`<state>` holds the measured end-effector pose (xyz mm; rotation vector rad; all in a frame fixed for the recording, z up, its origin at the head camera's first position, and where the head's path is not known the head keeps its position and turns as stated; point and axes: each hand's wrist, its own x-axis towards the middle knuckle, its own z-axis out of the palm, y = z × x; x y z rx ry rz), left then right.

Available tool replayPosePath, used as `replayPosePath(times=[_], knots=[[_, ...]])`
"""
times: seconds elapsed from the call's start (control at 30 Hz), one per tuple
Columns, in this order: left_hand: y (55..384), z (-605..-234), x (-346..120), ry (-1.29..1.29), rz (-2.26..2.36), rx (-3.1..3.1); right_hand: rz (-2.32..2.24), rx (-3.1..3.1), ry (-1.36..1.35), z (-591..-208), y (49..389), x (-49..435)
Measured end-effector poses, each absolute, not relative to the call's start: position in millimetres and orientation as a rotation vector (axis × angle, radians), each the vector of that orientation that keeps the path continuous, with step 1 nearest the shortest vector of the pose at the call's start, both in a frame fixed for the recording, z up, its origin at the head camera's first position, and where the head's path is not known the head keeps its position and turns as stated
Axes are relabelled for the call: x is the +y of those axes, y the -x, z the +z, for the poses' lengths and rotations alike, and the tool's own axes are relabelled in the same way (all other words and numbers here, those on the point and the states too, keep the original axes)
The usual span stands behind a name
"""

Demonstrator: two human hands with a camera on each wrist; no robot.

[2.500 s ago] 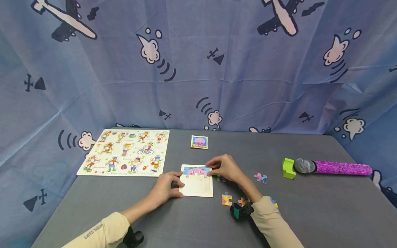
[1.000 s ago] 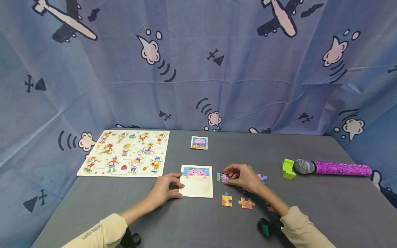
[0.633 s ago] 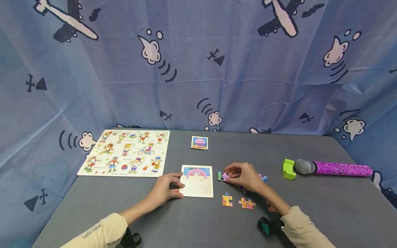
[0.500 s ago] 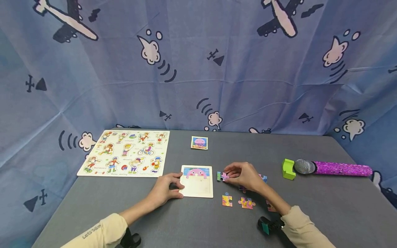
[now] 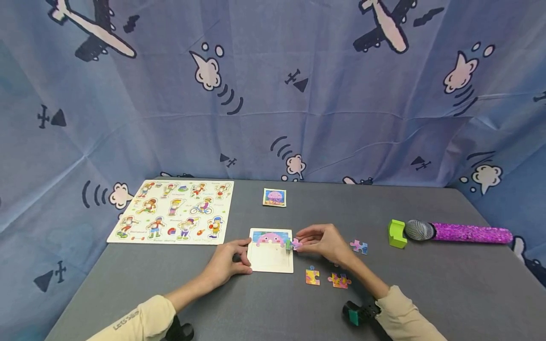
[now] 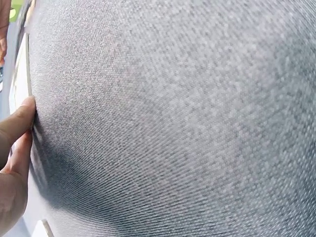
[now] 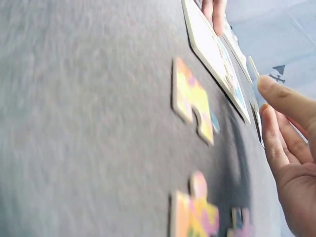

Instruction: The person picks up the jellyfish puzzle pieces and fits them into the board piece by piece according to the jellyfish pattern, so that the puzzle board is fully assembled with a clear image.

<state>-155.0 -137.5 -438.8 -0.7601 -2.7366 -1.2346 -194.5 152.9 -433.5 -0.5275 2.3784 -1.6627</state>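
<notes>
A small square puzzle board [image 5: 269,263] lies in the middle of the table in the head view, its top strip filled with a pink octopus picture and the rest bare. My left hand [image 5: 228,258] rests its fingertips and thumb against the board's left edge. Between thumb and fingers my right hand [image 5: 326,242] pinches a green and pink jigsaw piece [image 5: 294,244], which overlaps the board's right edge. Loose jigsaw pieces lie nearby: a yellow one [image 5: 312,276], a yellow-orange one [image 5: 339,280] and a pink-blue one [image 5: 359,246].
Behind the puzzle board lies a small octopus picture card [image 5: 274,197]. A large board of sports figures [image 5: 170,211] is at the left. To the right are a lime-green block [image 5: 397,233] and a glittery magenta microphone [image 5: 469,231]. A blue printed curtain [image 5: 256,137] hangs behind the table.
My right hand has moved from the board's top strip to the loose pieces, then back left to the board's right edge with a green and pink jigsaw piece. My left hand has stayed at the board.
</notes>
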Motion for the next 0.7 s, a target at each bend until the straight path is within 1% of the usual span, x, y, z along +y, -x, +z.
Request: replayPosePath(times=[0.7], knots=[[157,-439,-138,0.776,-1.227,-2.745,-1.753,2.376,0.618,-444,194,88]])
